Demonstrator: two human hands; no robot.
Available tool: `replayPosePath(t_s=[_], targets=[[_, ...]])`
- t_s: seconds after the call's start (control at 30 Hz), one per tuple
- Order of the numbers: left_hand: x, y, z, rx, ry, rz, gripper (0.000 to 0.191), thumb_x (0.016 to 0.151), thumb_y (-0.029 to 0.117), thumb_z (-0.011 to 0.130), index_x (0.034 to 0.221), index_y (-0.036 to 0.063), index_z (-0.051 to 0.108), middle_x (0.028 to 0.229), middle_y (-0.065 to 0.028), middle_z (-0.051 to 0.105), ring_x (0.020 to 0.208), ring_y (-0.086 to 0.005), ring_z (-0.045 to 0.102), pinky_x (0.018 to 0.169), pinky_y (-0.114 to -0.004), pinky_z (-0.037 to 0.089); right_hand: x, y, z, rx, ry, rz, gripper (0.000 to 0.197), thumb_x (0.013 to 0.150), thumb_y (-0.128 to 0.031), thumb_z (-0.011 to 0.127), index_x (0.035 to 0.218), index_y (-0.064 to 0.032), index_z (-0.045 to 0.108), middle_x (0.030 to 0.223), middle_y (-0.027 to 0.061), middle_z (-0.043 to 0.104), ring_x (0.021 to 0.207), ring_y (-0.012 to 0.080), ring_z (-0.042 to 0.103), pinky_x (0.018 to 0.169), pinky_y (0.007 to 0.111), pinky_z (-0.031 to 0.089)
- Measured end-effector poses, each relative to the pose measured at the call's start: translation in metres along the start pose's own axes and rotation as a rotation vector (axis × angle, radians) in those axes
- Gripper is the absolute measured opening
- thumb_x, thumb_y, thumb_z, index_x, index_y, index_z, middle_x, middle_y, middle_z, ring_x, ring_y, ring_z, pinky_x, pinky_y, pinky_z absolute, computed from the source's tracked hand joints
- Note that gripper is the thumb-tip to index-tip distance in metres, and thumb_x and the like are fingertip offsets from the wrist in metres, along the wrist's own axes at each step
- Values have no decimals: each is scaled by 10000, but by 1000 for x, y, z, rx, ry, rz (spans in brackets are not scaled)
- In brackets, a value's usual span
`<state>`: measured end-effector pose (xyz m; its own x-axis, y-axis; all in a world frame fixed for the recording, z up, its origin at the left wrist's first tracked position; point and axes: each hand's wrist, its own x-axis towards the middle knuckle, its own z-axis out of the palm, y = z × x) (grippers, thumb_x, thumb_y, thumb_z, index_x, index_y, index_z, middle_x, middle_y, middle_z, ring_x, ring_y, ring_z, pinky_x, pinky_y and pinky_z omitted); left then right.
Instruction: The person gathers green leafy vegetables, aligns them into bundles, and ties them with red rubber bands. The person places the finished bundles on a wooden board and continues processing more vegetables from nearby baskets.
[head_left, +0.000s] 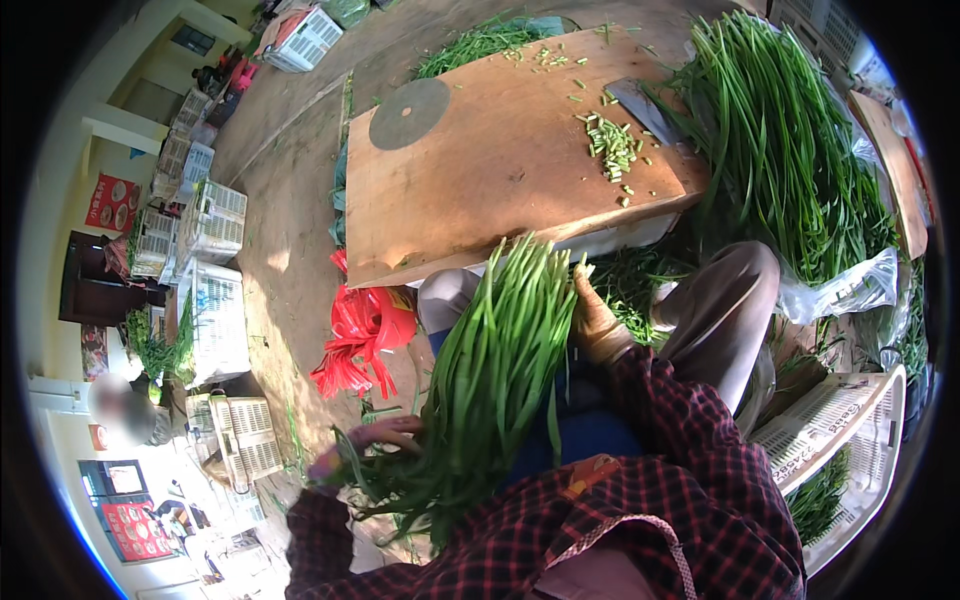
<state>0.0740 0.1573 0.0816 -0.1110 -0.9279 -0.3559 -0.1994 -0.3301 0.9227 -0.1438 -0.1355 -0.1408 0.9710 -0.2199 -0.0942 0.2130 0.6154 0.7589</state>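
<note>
A thick bunch of long green garlic chives (495, 337) lies slanted across my lap, its pale cut stem ends toward the wooden board (480, 180). My right hand (600, 319), in a tan work glove, holds the bunch's right side near those ends; some of its fingers are hidden. My left hand (386, 435) is at the loose leaf tips, its fingers partly covered by leaves. A knife with a broad blade (641, 109) rests at the board's right edge. Short cut stem pieces (615, 146) are heaped beside it, and a grey disc (390, 120) lies at the far left.
A large chive pile (780, 150) on clear plastic (840, 289) stands right of the board. Red plastic strips (367, 330) lie on the ground left of my knee. A white crate (825, 420) holds greens at lower right. More crates (217, 322) and a person (154, 420) are leftward.
</note>
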Motion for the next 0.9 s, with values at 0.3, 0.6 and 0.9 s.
replayPosePath(t_s=[0.3, 0.6, 0.9], targets=[[142, 54, -13, 803, 613, 24, 382, 801, 342, 662, 1010, 27, 602, 1102, -120, 573, 1094, -261, 528, 930, -397, 408, 7, 22, 16, -772, 87, -249, 462, 885, -322, 598, 1276, -101, 490, 1226, 54, 555, 1127, 200, 505, 1004, 347, 386], [224, 40, 22, 1068, 497, -40, 302, 698, 371, 678, 808, 93, 626, 899, -86, 578, 924, -286, 547, 851, -397, 408, 11, 9, 4, -804, 33, -259, 422, 886, -292, 600, 1245, -87, 516, 1220, 52, 567, 1072, 197, 549, 976, 367, 412], [247, 48, -14, 121, 508, -211, 248, 791, 220, 633, 913, 6, 649, 816, -45, 629, 733, -118, 555, 680, -269, 455, 4, 3, 6, -813, 94, -317, 410, 885, -268, 595, 1238, -73, 519, 1171, 55, 594, 1053, 197, 561, 959, 355, 430]])
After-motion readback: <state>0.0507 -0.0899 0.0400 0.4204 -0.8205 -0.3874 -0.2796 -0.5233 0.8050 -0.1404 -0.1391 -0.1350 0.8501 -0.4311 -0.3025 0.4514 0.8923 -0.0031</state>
